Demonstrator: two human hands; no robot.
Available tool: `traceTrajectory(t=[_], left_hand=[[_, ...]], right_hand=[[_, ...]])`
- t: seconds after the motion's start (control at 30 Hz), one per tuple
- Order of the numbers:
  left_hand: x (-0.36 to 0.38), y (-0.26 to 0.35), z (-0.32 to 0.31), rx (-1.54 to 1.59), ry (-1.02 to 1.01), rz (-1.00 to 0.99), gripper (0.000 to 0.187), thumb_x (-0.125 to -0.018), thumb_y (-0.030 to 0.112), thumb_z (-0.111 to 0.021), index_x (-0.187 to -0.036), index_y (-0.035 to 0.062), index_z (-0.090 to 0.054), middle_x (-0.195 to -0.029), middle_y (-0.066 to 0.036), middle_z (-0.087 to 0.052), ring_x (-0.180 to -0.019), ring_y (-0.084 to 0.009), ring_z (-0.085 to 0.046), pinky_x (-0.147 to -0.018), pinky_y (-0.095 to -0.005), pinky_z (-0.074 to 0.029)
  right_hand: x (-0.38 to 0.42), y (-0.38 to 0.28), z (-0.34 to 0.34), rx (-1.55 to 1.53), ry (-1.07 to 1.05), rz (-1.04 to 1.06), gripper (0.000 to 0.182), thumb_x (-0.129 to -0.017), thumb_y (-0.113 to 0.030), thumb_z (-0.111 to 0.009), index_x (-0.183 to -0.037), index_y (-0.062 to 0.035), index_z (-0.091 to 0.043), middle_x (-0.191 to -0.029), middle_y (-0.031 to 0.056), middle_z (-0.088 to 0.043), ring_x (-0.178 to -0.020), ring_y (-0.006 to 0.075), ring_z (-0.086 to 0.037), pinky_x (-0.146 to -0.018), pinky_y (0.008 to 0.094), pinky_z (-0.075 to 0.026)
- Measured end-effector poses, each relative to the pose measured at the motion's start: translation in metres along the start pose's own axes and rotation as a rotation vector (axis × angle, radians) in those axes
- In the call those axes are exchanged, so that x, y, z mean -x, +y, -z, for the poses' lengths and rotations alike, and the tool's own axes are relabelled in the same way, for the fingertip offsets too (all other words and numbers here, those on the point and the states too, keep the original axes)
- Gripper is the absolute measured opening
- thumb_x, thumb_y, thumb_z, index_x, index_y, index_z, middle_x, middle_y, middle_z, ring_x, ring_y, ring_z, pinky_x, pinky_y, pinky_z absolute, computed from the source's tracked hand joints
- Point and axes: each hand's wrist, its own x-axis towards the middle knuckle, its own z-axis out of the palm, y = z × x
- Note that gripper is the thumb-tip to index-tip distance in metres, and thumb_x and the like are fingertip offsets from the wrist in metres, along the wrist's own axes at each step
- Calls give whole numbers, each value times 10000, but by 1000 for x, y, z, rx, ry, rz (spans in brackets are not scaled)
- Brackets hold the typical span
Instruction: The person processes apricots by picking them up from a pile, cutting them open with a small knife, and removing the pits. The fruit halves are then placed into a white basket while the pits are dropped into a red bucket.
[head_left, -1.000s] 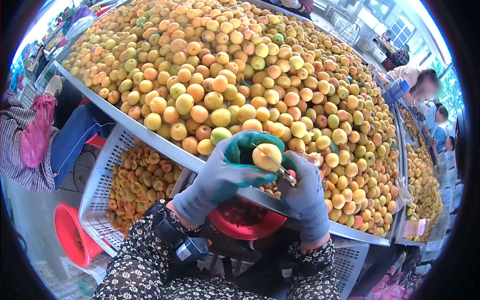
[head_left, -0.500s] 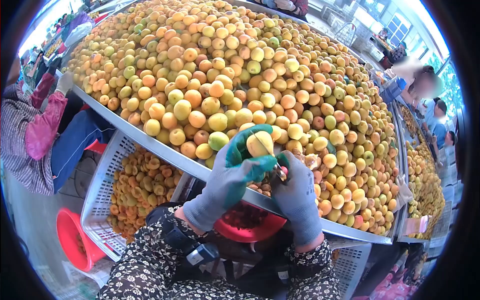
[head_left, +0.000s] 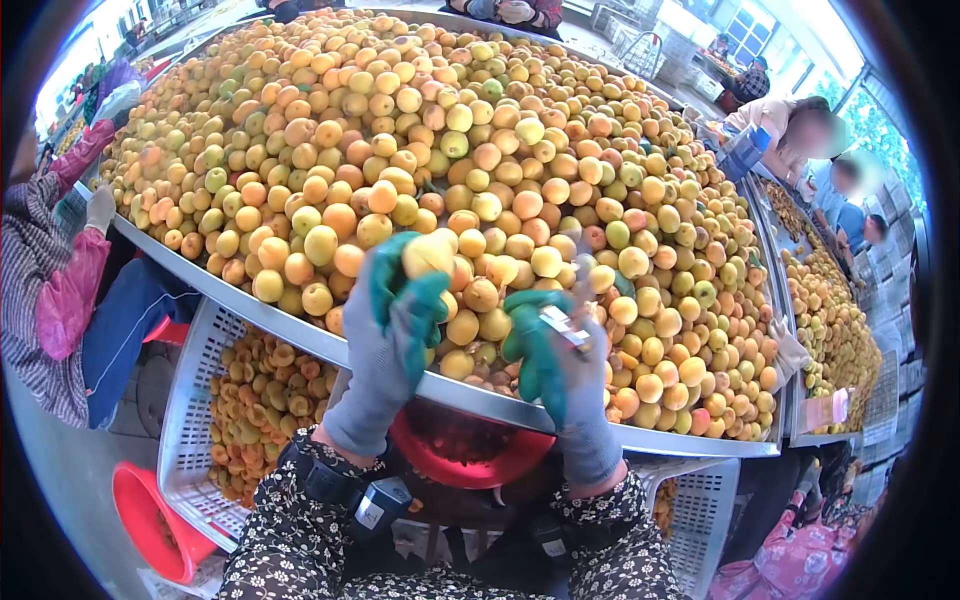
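My left hand [head_left: 385, 325], in a grey glove with a green palm, is closed around a yellow apricot [head_left: 428, 254] just above the front of the heap. To its right, my right hand [head_left: 565, 365] wears a matching glove and grips a small knife [head_left: 566, 327]; its blade end is blurred. The two hands are apart. Beneath and beyond them, a large heap of apricots [head_left: 420, 110] covers a metal-edged table [head_left: 480, 398].
Below the table edge sits a red basin [head_left: 520, 462] with dark contents. A white crate [head_left: 190, 425] of split apricots stands left, near a red bucket [head_left: 150, 530]. Another crate [head_left: 705, 515] is at right. One co-worker [head_left: 60, 270] sits at left; others work at right.
My hands have moved apart. The left has shifted left with the apricot, and the right has turned with the knife, now showing its green palm. The view has shifted slightly.
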Motion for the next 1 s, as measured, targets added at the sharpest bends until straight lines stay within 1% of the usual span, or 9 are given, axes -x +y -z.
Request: traceTrajectory(t=[0.07,0.2,0.27,0.33,0.43,0.73,0.8,0.87,1.0], left_hand=[[5,-24,-1,-618,-80,-502,442,-851,212,-592,-1212,-22,-493,-1072,-180,-605,-871,-275,-610,-745,-374,-484],[23,-7,-23,-862,-230,-558,564,-761,161,-663,-1252,-37,-468,-1062,-207,-578,-956,-385,-563,-839,-432,-441],[19,-14,-22,-742,-254,-533,529,-766,167,-653,-1233,-27,-497,-1042,-210,-588,-935,-384,-574,-818,-427,-452],[25,3,-38,-300,-223,-32,384,-846,158,-586,-1187,-12,-537,-961,-115,-606,-832,-224,-589,-752,-316,-466],[20,-27,-47,-191,-122,-162,269,-872,168,-572,-1079,-4,-564,-882,-60,-582,-781,-163,-559,-706,-284,-457],[9,-48,-33,-488,-2,-502,240,-902,236,-525,-955,6,-569,-840,-88,-593,-743,-222,-584,-674,-311,-463],[12,-46,-34,-372,-77,-462,244,-927,233,-489,-970,11,-581,-859,-55,-603,-757,-159,-582,-671,-290,-465],[15,-51,-41,223,-63,-61,246,-948,235,-460,-951,20,-581,-842,-22,-594,-753,-112,-570,-670,-267,-466],[20,-28,-49,358,-170,99,221,-950,265,-460,-870,81,-552,-803,5,-570,-716,-71,-552,-618,-224,-458]], right_hand=[[-1,-10,5,-499,127,-256,188,-916,-164,-562,-1002,0,-594,-731,22,-596,-655,65,-563,-571,224,-457],[-5,42,-17,-166,314,109,190,-904,-87,-581,-1069,6,-594,-875,11,-605,-729,45,-543,-591,180,-447],[-7,31,-18,-199,347,85,156,-906,-92,-583,-1026,7,-593,-865,-6,-595,-730,53,-538,-592,194,-452],[-9,21,-22,-550,405,-22,105,-904,-103,-584,-959,-13,-588,-811,-15,-588,-712,64,-532,-590,227,-457],[-10,22,-23,-12,386,189,164,-850,-172,-636,-865,-39,-541,-717,92,-555,-630,120,-538,-561,300,-438],[-4,0,-22,313,326,417,254,-740,-208,-706,-841,-40,-545,-741,140,-569,-677,349,-586,-562,387,-455],[-2,-3,-18,308,296,427,260,-726,-204,-711,-851,-41,-551,-738,139,-565,-678,342,-588,-567,395,-458],[-2,0,-15,398,274,413,255,-722,-199,-714,-848,-45,-554,-736,134,-565,-678,342,-585,-574,397,-460],[-3,-3,-11,511,264,465,245,-712,-185,-721,-846,-54,-563,-724,124,-563,-659,328,-582,-564,389,-454]])
